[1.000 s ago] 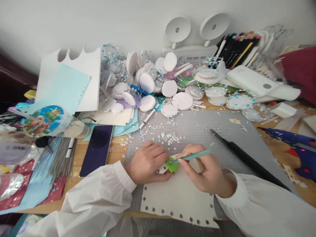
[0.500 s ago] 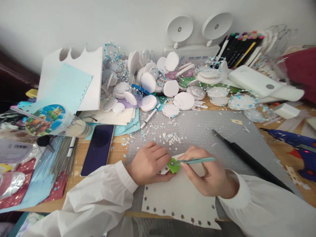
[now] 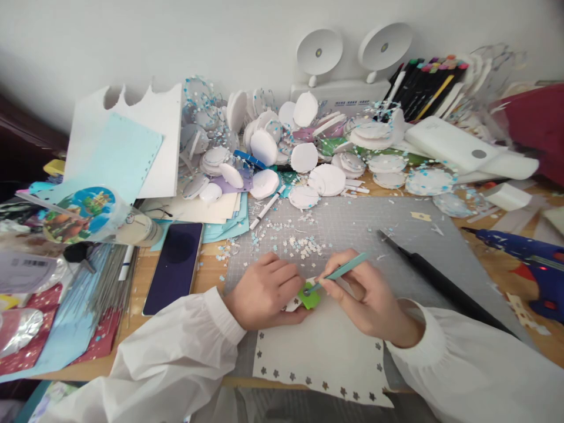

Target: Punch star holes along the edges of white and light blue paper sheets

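Observation:
My left hand (image 3: 268,292) is closed on a small bright green paper punch (image 3: 311,298) at the upper edge of a white paper sheet (image 3: 321,352). Flower-shaped holes run along the sheet's sides and lower edge. In my right hand (image 3: 359,296) are slim teal tweezers (image 3: 348,265), pinched between thumb and fingers and slanting up to the right. Their tip meets the round opening in the punch's face; whether anything is in the tip is too small to tell. Tiny white and blue paper flowers (image 3: 304,244) lie scattered just beyond my hands.
A grey cutting mat (image 3: 348,223) lies under the work. On the right are a long black-handled blade (image 3: 434,279) and a blue glue gun (image 3: 520,244). At left lies a phone (image 3: 174,267) near a lidded cup (image 3: 141,229). White discs (image 3: 304,157) crowd the back.
My right hand has turned, so the tweezers slant more steeply and their tip has moved left onto the punch's opening. My left hand and the punch have stayed in place.

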{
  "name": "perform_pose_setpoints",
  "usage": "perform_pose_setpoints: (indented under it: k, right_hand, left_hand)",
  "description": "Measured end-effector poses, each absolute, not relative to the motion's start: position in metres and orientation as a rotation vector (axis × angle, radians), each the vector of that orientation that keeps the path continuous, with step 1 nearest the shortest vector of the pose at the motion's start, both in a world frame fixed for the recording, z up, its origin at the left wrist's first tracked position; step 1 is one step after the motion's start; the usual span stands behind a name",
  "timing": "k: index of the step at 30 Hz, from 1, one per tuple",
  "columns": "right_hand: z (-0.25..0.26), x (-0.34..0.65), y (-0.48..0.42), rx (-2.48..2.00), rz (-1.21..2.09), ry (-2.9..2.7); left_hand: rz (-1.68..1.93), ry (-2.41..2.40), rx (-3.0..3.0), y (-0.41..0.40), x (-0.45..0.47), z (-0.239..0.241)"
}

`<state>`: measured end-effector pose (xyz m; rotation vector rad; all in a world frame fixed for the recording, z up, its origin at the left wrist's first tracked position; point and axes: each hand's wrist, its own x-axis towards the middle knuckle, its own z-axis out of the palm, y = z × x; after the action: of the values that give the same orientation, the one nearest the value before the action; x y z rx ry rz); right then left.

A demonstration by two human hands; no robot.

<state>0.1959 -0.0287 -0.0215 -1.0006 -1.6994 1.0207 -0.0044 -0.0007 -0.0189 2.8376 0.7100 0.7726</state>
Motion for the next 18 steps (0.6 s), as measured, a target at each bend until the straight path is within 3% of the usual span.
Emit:
perform_pose_setpoints:
  k: [8,18]
  right_hand:
    - [-0.015,0.195,-0.024,-1.042,1.186,-1.492]
    - [-0.015,0.201,-0.018,-1.009,1.129,-1.439]
  left_hand:
    - [0.738,0.734,2.809,-0.001,-0.005,-0.020]
    - [0.768,0.723,2.786,0.000,-0.005,-0.019]
